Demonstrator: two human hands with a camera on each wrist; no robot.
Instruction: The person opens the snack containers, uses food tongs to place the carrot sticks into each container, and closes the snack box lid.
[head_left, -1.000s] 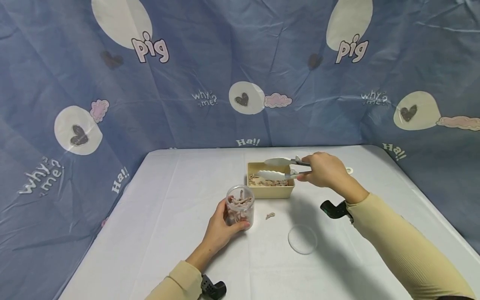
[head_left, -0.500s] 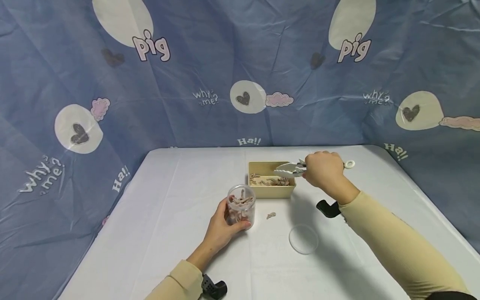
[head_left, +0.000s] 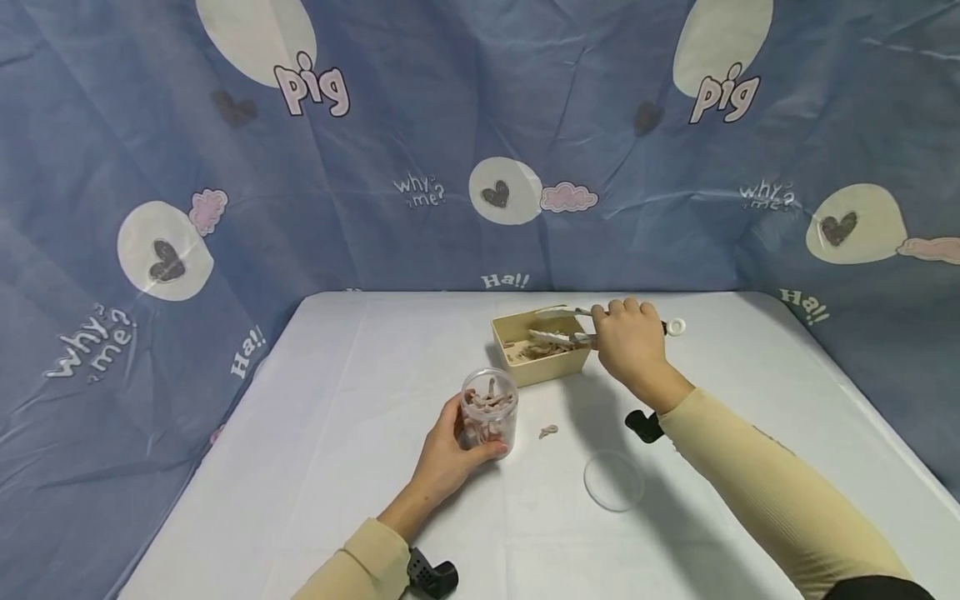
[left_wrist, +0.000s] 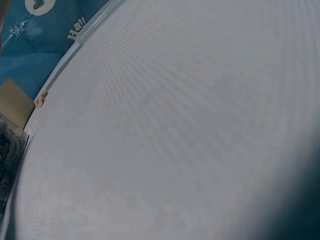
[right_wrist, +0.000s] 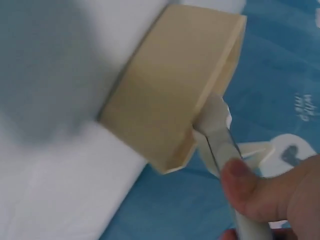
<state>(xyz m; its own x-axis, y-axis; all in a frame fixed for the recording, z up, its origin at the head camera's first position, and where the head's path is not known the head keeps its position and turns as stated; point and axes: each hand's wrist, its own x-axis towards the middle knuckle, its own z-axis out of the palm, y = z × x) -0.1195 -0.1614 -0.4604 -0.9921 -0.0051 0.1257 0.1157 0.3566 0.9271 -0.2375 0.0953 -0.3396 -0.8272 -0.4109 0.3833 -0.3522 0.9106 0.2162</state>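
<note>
A clear plastic jar, partly filled with small brownish-pink twisted pieces, is held by my left hand, with the thumb across its near side. In the left wrist view only a sliver of the jar shows at the left edge. My right hand grips a pair of white-tipped tongs, whose arms stand apart over a beige box. Similar twisted pieces lie in the box. In the right wrist view the tongs' tip overlaps the box rim, and the thumb presses on the handle.
One loose twisted piece lies on the white tablecloth right of the jar. Nearer the front is a clear round lid. A blue patterned cloth hangs behind the table.
The tongs first drew back to the right, then came left over the box again with their arms spread. The box has turned, its right end now farther back. The left hand keeps holding the jar.
</note>
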